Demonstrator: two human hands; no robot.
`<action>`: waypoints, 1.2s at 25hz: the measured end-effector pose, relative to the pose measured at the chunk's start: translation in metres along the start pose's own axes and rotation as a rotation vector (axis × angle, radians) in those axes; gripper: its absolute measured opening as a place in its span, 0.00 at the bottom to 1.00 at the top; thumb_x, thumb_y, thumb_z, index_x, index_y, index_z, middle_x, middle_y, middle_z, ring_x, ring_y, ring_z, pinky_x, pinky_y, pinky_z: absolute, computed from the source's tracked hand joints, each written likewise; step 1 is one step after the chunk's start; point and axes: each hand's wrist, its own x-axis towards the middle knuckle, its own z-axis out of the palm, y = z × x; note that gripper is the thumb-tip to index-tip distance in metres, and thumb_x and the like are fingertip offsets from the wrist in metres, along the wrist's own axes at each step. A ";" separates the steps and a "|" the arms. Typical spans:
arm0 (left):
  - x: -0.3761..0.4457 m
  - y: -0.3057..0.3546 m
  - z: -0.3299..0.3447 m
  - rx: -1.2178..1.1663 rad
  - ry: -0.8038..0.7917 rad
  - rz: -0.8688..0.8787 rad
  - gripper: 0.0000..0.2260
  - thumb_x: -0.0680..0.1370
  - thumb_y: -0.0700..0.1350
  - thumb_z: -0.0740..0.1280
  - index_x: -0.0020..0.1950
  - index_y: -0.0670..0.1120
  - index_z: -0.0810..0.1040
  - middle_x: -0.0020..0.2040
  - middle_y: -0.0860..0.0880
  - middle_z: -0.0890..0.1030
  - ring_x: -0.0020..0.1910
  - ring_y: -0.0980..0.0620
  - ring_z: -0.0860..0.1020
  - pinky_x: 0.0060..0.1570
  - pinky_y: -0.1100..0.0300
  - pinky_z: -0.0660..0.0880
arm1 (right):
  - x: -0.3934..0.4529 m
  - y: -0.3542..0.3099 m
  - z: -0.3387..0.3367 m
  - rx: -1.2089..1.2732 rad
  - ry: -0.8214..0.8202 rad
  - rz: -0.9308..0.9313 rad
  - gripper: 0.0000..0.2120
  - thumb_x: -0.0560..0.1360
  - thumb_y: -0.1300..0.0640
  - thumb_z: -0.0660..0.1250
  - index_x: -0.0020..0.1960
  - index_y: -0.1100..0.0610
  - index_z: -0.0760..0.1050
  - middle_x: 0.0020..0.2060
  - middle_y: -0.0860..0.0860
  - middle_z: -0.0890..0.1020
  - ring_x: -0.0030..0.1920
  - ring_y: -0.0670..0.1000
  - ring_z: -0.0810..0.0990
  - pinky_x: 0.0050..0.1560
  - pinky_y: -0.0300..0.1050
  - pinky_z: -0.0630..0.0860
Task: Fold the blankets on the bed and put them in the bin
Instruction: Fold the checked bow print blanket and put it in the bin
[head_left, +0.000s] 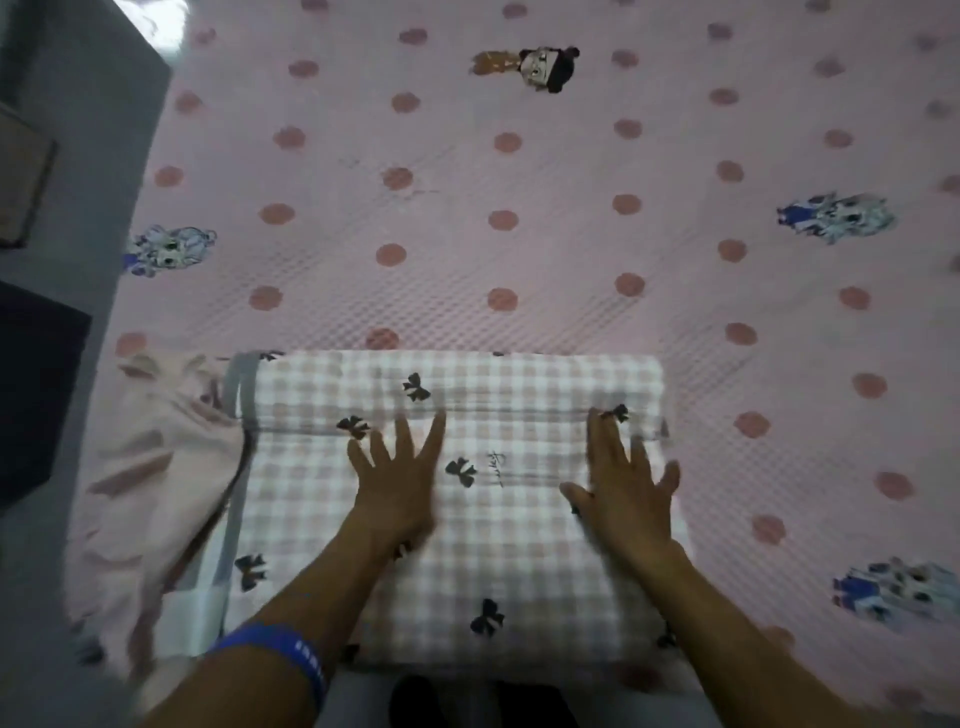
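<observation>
Head view | bed (571, 208): pink dotted sheet is seen | checked blanket (457, 519): folded, laid at near edge, long axis left-right, fold bulge on far side | pink cloth (156, 467): crumpled at its left | left hand (397, 480), right hand (626, 491): fingers spread, pressed flat on blanket | risk: layers judged likely to slip if lifted unevenly | bin: not seen

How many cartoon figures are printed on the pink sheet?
4 cartoon figures: top centre, left edge, right, lower right. The blanket may hide others.
</observation>
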 end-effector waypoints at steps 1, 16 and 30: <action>0.006 0.001 0.001 -0.006 -0.025 -0.016 0.57 0.60 0.48 0.77 0.79 0.53 0.44 0.71 0.34 0.68 0.64 0.26 0.69 0.60 0.25 0.61 | 0.009 -0.001 0.005 -0.014 0.009 -0.003 0.46 0.78 0.37 0.60 0.77 0.45 0.28 0.79 0.46 0.39 0.79 0.59 0.44 0.71 0.72 0.42; 0.006 -0.012 0.002 -0.152 -0.043 0.013 0.51 0.72 0.43 0.70 0.76 0.54 0.30 0.77 0.35 0.40 0.74 0.28 0.42 0.67 0.28 0.36 | 0.028 -0.037 -0.001 -0.185 -0.046 0.136 0.43 0.76 0.42 0.62 0.78 0.49 0.37 0.80 0.49 0.51 0.75 0.64 0.57 0.70 0.74 0.46; -0.151 -0.168 0.067 -0.893 -0.135 -0.804 0.62 0.56 0.79 0.64 0.73 0.59 0.26 0.80 0.43 0.47 0.77 0.38 0.51 0.68 0.29 0.37 | -0.023 -0.391 0.024 -1.040 0.110 -1.276 0.46 0.72 0.51 0.72 0.79 0.44 0.46 0.79 0.55 0.46 0.78 0.64 0.40 0.71 0.74 0.37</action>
